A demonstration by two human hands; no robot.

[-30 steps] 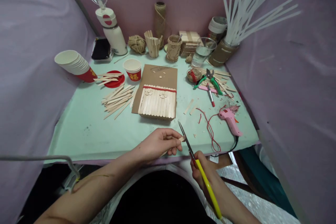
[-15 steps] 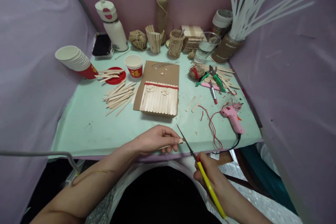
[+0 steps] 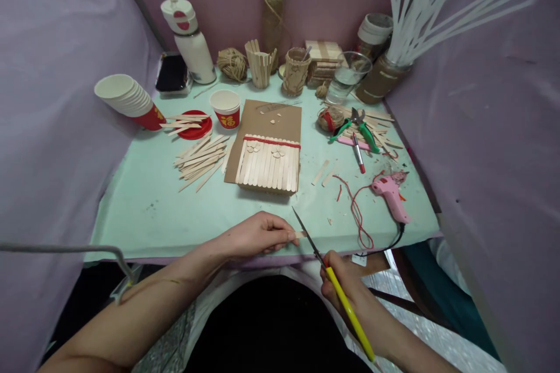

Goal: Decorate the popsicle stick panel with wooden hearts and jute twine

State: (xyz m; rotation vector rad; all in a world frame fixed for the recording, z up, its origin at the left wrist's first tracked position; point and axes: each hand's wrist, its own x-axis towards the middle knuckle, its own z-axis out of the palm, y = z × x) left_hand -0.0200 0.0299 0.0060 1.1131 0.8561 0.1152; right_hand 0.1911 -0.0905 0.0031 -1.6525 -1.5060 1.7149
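Near the table's front edge, my left hand (image 3: 266, 234) pinches a wooden craft stick (image 3: 300, 234), its short end poking out past the fingertips. My right hand (image 3: 343, 282) is wrapped round scissors (image 3: 345, 303) with a long yellow handle. The dark blades lie against the stick's tip and point up and left. Just beyond the hands rests a sheet of brown cardboard (image 3: 273, 116). On it sits a panel of wooden sticks (image 3: 268, 166) with a red cord along its top and two small petal flowers.
At right lie a pink glue gun (image 3: 392, 198), red yarn (image 3: 356, 215), green-handled pliers (image 3: 359, 128) and a marker (image 3: 359, 154). Loose sticks (image 3: 201, 160) are piled left, by paper cups (image 3: 131, 102). A bottle (image 3: 192, 46), twine (image 3: 231, 64) and a water cup (image 3: 347, 78) line the back.
The wooden stick has shifted slightly within my left fingers, which have closed up more. The scissors have barely moved against its tip. The whole view has shifted a little.
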